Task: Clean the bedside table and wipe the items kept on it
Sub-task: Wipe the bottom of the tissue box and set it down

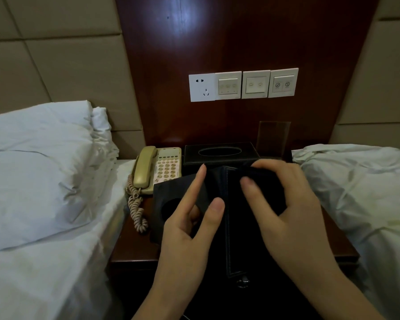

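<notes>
A black leather holder (236, 227) with pale stitching is held up in front of me, above the dark wooden bedside table (134, 248). Its left panel (169, 204) has a round hole. My left hand (189, 227) holds it from the left, index finger and thumb lying straight on its face, the other fingers curled behind. My right hand (286, 204) grips what looks like a dark cloth (266, 174) against the holder's upper right edge. Behind stand a black tissue box (217, 152) and a beige telephone (162, 167) with a coiled cord.
A clear acrylic stand (274, 137) leans at the table's back right. A socket and switch plates (243, 85) sit on the wooden wall panel. White bedding with a pillow (37, 169) crowds the left; another bed (360, 192) borders the right.
</notes>
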Tool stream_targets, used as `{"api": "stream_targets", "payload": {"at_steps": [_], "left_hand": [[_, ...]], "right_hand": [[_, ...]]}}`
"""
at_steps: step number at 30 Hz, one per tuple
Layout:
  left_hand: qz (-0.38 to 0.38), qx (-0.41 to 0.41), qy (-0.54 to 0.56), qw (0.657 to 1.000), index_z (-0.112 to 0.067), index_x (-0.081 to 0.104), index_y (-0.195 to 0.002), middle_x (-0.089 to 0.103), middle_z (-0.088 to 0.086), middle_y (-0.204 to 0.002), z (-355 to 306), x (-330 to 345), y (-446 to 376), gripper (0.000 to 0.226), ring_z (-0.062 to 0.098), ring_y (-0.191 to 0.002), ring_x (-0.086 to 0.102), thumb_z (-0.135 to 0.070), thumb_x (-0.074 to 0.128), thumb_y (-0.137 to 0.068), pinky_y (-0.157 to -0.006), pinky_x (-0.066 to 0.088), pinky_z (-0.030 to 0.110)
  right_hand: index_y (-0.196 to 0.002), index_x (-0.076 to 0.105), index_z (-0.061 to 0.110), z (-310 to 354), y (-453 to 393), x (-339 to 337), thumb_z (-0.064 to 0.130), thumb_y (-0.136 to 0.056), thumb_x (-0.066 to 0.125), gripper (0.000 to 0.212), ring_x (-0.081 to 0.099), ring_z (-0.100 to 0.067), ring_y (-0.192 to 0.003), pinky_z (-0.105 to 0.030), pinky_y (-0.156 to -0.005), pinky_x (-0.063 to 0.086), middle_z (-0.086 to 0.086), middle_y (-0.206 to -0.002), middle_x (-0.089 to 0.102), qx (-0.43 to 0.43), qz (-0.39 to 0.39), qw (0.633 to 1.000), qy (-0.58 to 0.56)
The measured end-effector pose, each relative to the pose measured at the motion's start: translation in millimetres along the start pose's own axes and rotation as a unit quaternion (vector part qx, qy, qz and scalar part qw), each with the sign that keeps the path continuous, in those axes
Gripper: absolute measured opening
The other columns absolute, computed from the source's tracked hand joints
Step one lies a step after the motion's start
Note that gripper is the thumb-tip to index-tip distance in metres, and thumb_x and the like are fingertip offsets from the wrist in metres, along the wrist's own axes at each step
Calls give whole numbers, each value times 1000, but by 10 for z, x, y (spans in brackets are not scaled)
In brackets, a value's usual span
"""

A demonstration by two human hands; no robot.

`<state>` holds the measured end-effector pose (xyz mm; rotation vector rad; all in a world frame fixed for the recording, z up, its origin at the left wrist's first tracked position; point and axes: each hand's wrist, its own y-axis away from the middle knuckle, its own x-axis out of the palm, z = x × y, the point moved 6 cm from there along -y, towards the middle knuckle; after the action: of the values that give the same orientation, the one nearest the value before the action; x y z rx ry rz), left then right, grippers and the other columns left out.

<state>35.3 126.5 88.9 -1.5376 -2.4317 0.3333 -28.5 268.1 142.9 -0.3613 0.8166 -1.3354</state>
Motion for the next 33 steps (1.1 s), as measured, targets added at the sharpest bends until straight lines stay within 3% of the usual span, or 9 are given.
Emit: {"api": "stream_targets", "payload": {"at_steps": [4,8,9,12,17,21,25,30,33], "left_hand": [[33,2,-6,999,-56,49,-140,74,-13,-122,17,33,-14,62,5,-116,68,-35,65,-84,-89,53,13],[-10,15,-24,1000,-61,44,-143,66,26,-107,8,-143,-85,60,41,-104,66,-47,67,-90,-91,56,42],[-14,21,-16,1000,-60,43,-145,69,21,-106,2,-168,-86,61,37,-104,68,-45,69,-91,-92,56,42],[17,24,13,999,-51,37,-151,73,-9,-126,13,-122,-42,77,9,-120,67,-26,74,-88,-93,54,20],[18,40,23,999,-53,30,-153,69,-6,-134,-3,-152,-42,84,13,-127,63,-19,74,-89,-101,50,20],[-2,64,25,998,-44,27,-157,69,-24,-127,-112,-199,-48,84,6,-123,65,-15,64,-88,-96,50,16],[-11,65,24,998,-45,26,-157,66,-28,-130,-98,-174,-46,86,3,-126,62,-19,67,-86,-97,49,15],[-6,60,30,998,-51,31,-154,68,-13,-134,-117,-184,-49,82,11,-127,63,-22,68,-86,-104,49,21],[-16,56,37,998,-55,33,-152,67,-7,-137,-113,-197,-41,83,13,-128,63,-24,74,-86,-103,50,21]], "right_hand": [[-108,56,42,-30,144,5,46,-92,61,17,54,9,-101,-1,-81,38,15,-108,55,-3,18,1000,21],[-111,55,48,139,352,138,54,-88,56,24,55,8,-99,-3,-79,41,21,-110,49,-52,107,991,54],[-111,55,47,126,329,136,53,-89,57,23,55,8,-99,-3,-80,41,21,-110,49,-52,103,992,53],[-108,58,42,-27,172,36,46,-91,62,17,56,5,-102,-3,-82,40,18,-108,56,0,44,999,1],[-108,59,44,102,309,83,52,-89,60,20,58,3,-99,-7,-80,43,19,-107,54,-28,88,995,19],[-110,59,43,133,376,131,50,-89,59,22,58,3,-100,-7,-79,44,19,-108,53,-41,81,996,16],[-106,59,42,-64,295,43,49,-91,58,16,58,2,-102,-11,-82,46,18,-108,56,25,20,999,-18],[-111,59,41,211,429,151,50,-89,57,25,57,3,-99,-6,-77,45,16,-110,50,-59,70,995,33],[-110,60,40,95,338,80,48,-89,59,22,57,3,-100,-6,-78,44,16,-109,53,-28,39,999,25]]}}
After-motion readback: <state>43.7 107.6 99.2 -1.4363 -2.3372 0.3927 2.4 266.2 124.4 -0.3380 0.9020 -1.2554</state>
